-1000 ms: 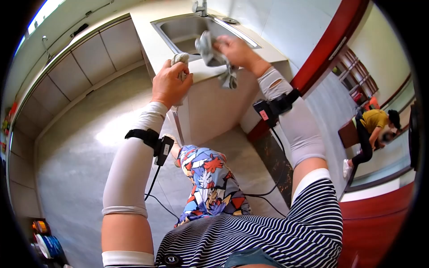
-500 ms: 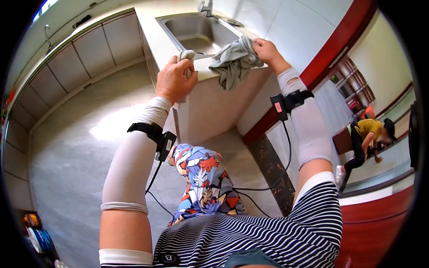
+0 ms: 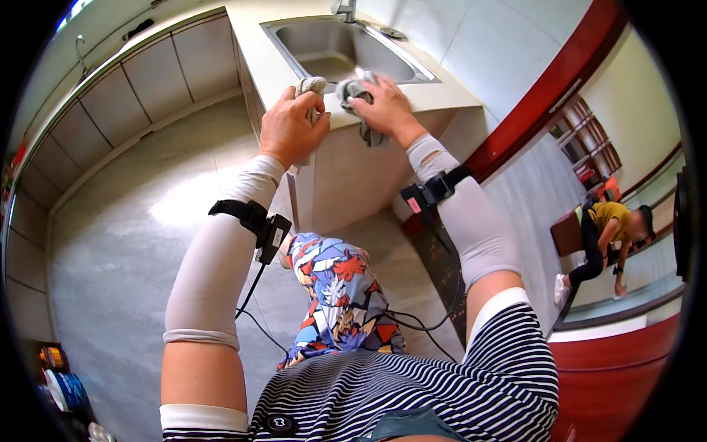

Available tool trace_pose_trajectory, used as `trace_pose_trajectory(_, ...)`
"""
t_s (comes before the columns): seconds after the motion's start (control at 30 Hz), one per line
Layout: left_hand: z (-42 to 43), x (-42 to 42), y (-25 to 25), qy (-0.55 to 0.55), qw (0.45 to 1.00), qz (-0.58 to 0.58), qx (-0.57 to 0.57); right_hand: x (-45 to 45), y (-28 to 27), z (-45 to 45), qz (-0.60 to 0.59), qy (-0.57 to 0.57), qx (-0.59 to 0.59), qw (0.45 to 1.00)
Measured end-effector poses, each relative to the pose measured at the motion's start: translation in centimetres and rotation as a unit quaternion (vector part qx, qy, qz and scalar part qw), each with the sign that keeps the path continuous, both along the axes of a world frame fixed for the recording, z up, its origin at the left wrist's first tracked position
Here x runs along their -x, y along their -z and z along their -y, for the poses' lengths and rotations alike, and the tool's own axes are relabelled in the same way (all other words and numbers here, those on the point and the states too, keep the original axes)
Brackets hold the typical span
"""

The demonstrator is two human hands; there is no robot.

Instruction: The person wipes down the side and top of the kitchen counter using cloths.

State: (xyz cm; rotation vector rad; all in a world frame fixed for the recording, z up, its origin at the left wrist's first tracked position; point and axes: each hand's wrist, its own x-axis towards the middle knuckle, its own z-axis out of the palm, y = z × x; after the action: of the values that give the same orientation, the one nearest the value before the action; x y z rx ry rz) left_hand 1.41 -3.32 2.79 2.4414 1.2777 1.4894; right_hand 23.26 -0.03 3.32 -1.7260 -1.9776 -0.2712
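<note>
My left hand [image 3: 293, 127] is closed around a bunched beige-grey cloth [image 3: 311, 86] at the counter's front edge, left of the sink's near corner. Part of this cloth pokes out above my fingers. To its right, my right hand [image 3: 384, 104] grips a crumpled grey-green cloth [image 3: 373, 136] against the counter edge in front of the sink. Motion slightly blurs that hand and its cloth, and one end droops over the edge. The stainless steel sink [image 3: 313, 46] lies just beyond both hands.
A tap [image 3: 345, 9] stands behind the sink, with a round drain piece [image 3: 393, 33] beside it. Cabinets [image 3: 155, 74] line the left. A red door frame [image 3: 541, 96] rises at right; beyond it, a person in a yellow top [image 3: 610, 221] bends down. Cables [image 3: 420, 324] hang from my wrist straps.
My right hand has moved left with the grey-green cloth, nearer my left hand, and the cloth is more bunched. My left hand has barely shifted. The person at right reaches lower.
</note>
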Motion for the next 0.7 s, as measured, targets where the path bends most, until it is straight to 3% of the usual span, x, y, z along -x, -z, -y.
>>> trace_pose_trajectory(0.17, 0.2, 0.3, -0.4, -0.002, 1.0, -0.01, 0.006, 1.4, 0.1, 2.0, -0.07, -0.297, -0.06, 0.951)
trace_pose_trajectory(0.27, 0.2, 0.1, -0.3, -0.001, 1.0, -0.005, -0.002, -1.8, -0.7, 5.7, 0.0, -0.331, -0.081, 0.94)
trace_pose_trajectory(0.33, 0.2, -0.1, -0.2, -0.002, 1.0, -0.006, 0.002, -6.2, -0.9, 6.4, 0.066, -0.268, -0.123, 0.953)
trace_pose_trajectory(0.4, 0.2, -0.4, -0.1, -0.002, 1.0, -0.005, 0.006, -11.4, -1.5, 5.8, 0.031, -0.08, -0.012, 0.996)
trace_pose_trajectory(0.5, 0.1, -0.4, -0.2, -0.007, 1.0, -0.001, 0.009, -14.9, -1.8, 5.0, -0.057, -0.012, -0.093, 0.994)
trace_pose_trajectory(0.53, 0.2, -0.4, -0.2, -0.01, 1.0, 0.0, 0.01, -14.8, -2.2, 5.0, -0.25, -0.04, -0.088, 0.963)
trace_pose_trajectory(0.57, 0.2, -0.3, -0.2, -0.014, 1.0, -0.001, 0.01, -14.6, -2.7, 4.9, -0.435, -0.067, -0.079, 0.894)
trace_pose_trajectory(0.6, 0.1, -0.3, -0.2, -0.013, 1.0, -0.003, 0.009, -13.6, -3.0, 4.3, -0.543, -0.115, -0.093, 0.826)
trace_pose_trajectory(0.63, 0.1, -0.2, -0.2, -0.015, 1.0, -0.003, 0.009, -12.5, -3.3, 3.5, -0.546, -0.116, -0.094, 0.825)
trace_pose_trajectory(0.7, 0.0, 0.1, -0.1, -0.017, 1.0, -0.007, 0.009, -10.0, -3.9, 2.2, -0.583, -0.19, -0.175, 0.77)
